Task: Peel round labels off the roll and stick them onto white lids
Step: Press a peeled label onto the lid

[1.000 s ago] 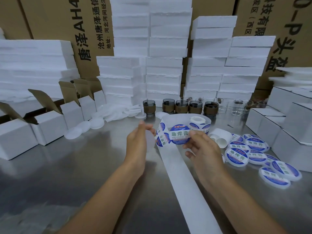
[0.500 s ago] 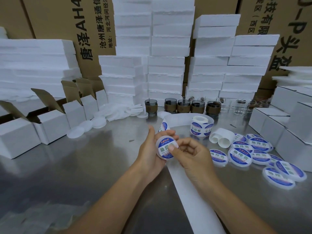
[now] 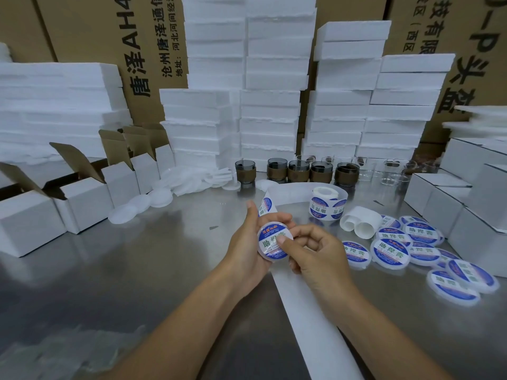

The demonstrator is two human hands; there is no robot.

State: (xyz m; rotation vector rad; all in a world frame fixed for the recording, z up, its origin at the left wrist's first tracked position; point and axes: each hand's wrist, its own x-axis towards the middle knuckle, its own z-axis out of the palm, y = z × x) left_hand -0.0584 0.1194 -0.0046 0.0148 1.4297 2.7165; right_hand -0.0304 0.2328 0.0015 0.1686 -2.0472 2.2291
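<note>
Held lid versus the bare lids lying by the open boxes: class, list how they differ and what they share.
The held lid carries a blue-and-white round label; the bare lids carry none. The held lid is gripped in the left hand, tilted; the bare lids lie flat on the table. Both are round and white.

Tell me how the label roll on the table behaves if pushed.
The label roll sits on its flat end, so it would likely slide rather than roll on the shiny table. It looks light, being paper. Its trailing liner strip would probably tug it.
</note>
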